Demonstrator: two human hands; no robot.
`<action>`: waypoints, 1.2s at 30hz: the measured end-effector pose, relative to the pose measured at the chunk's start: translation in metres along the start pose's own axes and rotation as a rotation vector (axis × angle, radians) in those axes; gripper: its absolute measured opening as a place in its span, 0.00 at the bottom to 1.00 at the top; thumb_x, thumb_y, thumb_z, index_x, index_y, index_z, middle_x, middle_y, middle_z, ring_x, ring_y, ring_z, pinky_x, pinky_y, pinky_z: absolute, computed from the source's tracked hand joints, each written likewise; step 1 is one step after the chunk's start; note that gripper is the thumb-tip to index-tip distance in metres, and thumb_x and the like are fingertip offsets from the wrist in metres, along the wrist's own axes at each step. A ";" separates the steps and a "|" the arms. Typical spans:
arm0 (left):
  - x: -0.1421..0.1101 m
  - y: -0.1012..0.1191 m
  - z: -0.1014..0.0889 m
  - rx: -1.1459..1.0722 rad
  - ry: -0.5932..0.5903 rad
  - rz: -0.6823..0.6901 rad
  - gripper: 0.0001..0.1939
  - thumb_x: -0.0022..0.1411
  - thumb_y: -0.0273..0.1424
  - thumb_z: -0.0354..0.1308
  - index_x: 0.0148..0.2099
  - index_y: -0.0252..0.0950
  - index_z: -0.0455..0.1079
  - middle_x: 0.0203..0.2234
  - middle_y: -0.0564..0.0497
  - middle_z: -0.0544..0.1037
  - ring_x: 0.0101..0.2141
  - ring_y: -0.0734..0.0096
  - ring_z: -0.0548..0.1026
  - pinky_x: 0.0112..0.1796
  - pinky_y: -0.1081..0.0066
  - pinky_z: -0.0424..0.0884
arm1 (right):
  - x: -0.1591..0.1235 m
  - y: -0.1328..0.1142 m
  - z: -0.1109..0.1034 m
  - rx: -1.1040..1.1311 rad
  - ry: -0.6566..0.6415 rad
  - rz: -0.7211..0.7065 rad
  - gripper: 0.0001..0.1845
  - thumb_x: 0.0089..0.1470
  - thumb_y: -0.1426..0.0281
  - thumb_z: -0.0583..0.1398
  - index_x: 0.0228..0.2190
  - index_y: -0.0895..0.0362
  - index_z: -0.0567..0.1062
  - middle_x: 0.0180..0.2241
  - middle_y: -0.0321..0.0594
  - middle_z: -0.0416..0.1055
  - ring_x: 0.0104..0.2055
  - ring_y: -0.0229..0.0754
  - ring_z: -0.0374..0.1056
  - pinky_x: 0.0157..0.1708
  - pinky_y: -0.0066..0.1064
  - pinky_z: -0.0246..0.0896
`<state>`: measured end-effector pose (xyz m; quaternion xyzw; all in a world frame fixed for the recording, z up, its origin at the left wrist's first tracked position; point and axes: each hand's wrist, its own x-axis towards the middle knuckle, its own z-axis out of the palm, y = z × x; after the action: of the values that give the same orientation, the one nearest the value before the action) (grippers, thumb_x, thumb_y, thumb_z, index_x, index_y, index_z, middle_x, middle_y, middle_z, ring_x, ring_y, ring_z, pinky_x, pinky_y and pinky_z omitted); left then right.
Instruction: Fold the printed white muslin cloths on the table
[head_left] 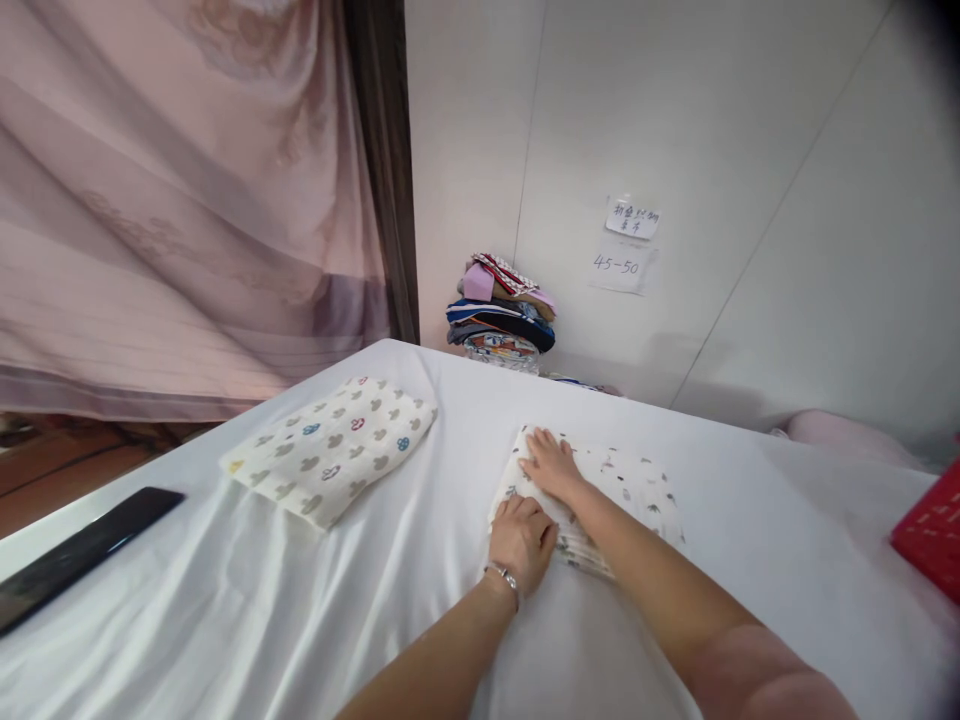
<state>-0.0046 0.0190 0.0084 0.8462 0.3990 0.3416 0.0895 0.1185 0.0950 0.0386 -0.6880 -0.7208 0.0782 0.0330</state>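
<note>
A folded white cloth (622,485) printed with small grey and dark figures lies flat on the white-covered table. My right hand (553,465) rests on its far left part, palm down with the fingers spread. Closer to me, my left hand (521,540), with a silver bracelet at the wrist, has its fingers curled in at the cloth's near left corner. The fingertips of that hand are partly hidden. To the left lies another folded white cloth (337,445) with a mushroom print, touched by neither hand.
A black flat object (82,550) lies along the table's left edge. Folded fabrics are stacked (502,310) beyond the far edge, by the wall. Red fabric (934,530) sits at the right. A pink curtain (187,200) hangs at the left, and paper notes (619,265) are on the wall.
</note>
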 end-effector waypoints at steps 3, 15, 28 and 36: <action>0.000 0.001 0.000 0.006 0.003 -0.010 0.10 0.58 0.29 0.51 0.26 0.39 0.70 0.24 0.51 0.69 0.31 0.68 0.65 0.34 0.65 0.59 | 0.008 -0.004 0.015 -0.013 -0.028 -0.013 0.32 0.57 0.56 0.38 0.59 0.58 0.46 0.63 0.42 0.34 0.63 0.46 0.30 0.57 0.48 0.23; 0.000 0.000 0.000 0.027 -0.008 -0.017 0.10 0.57 0.29 0.51 0.24 0.38 0.68 0.26 0.50 0.70 0.31 0.68 0.65 0.33 0.65 0.60 | -0.047 0.060 -0.005 0.040 -0.051 -0.086 0.28 0.56 0.56 0.45 0.56 0.52 0.55 0.61 0.40 0.42 0.63 0.46 0.35 0.57 0.48 0.30; 0.001 0.000 -0.002 0.048 0.026 0.005 0.11 0.57 0.28 0.50 0.24 0.38 0.67 0.24 0.50 0.69 0.30 0.68 0.65 0.33 0.64 0.61 | -0.093 0.151 0.015 0.110 0.208 0.216 0.28 0.55 0.58 0.47 0.54 0.58 0.60 0.61 0.43 0.45 0.63 0.46 0.35 0.58 0.43 0.38; 0.001 0.000 -0.001 0.035 0.018 -0.013 0.10 0.57 0.28 0.50 0.24 0.38 0.67 0.24 0.51 0.68 0.30 0.68 0.65 0.33 0.65 0.60 | -0.136 0.143 0.024 0.624 0.331 0.548 0.35 0.49 0.57 0.51 0.58 0.54 0.53 0.62 0.40 0.42 0.61 0.46 0.42 0.57 0.36 0.44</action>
<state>-0.0049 0.0194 0.0097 0.8421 0.4110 0.3415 0.0733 0.2630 -0.0365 0.0007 -0.8140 -0.4387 0.1866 0.3319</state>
